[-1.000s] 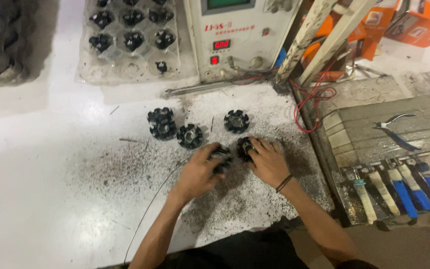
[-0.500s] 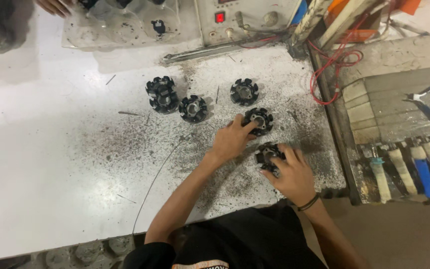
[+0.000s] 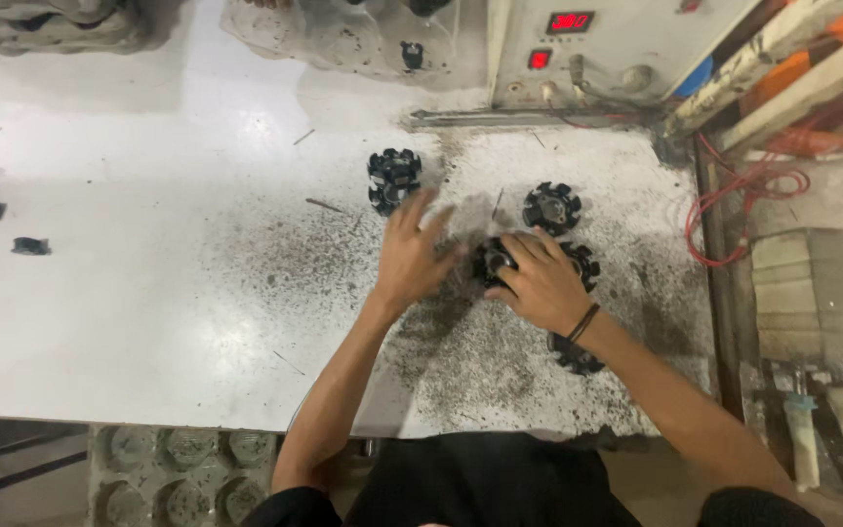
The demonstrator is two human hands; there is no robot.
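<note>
Grime speckles the white workbench [image 3: 148,293] where the right hand [image 3: 539,283] grips a black toothed part [image 3: 492,262], left hand [image 3: 412,256] spread wide beside it, moulded trays [image 3: 187,473] below holding round parts.

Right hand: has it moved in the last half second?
Yes. The right hand has shifted left and forwards, nearer the stacked pair of toothed parts, and now grips a black toothed part.

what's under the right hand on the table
The right hand covers a black toothed round part; only its left edge shows. Another such part peeks out behind it. Anything else beneath the palm is hidden.
</note>
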